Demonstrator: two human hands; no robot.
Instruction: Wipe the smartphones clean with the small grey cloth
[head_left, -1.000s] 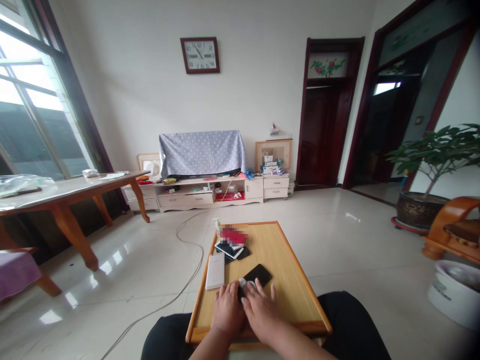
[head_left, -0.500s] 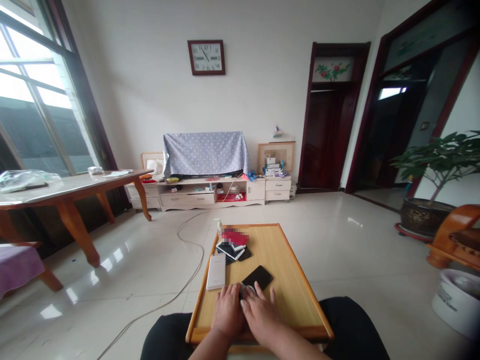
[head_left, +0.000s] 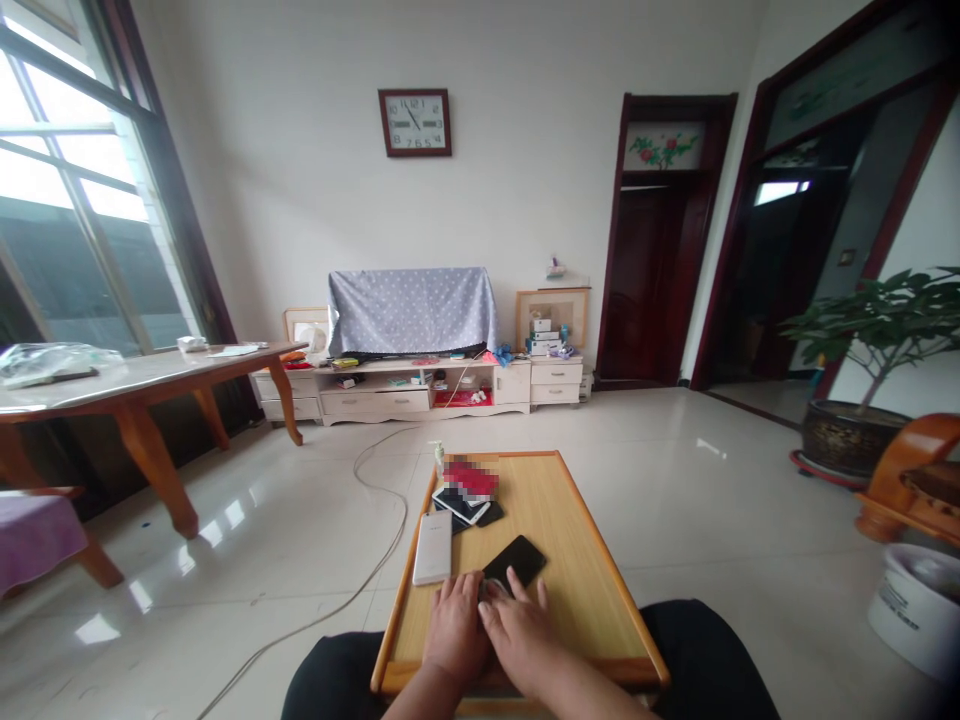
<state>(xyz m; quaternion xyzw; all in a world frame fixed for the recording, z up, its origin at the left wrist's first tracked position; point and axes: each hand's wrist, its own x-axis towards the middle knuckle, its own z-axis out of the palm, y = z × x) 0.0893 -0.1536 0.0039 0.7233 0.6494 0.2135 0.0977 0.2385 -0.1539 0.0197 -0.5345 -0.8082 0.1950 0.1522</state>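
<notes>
My left hand (head_left: pixel 455 628) and my right hand (head_left: pixel 521 630) lie close together at the near end of a low wooden tray table (head_left: pixel 581 600). A black smartphone (head_left: pixel 520 558) lies flat under my right fingertips. A small pale patch, possibly a cloth (head_left: pixel 493 590), sits between my hands at the phone's near end and is mostly hidden. A white smartphone (head_left: pixel 433 547) lies just beyond my left hand. Farther on are a stack of phones (head_left: pixel 459 505), a blurred red item (head_left: pixel 470 479) and a small pump bottle (head_left: pixel 437 458).
A cable (head_left: pixel 382 510) curves over the tiled floor left of the low table. A long wooden table (head_left: pixel 150 385) stands at left, a white TV cabinet (head_left: pixel 405 390) ahead, and a potted plant (head_left: pixel 851 437) and white bucket (head_left: pixel 919 610) at right.
My hands have closed in over the pale patch, which shows less now. The whole view has shifted slightly, with the low table sitting a little lower in the picture.
</notes>
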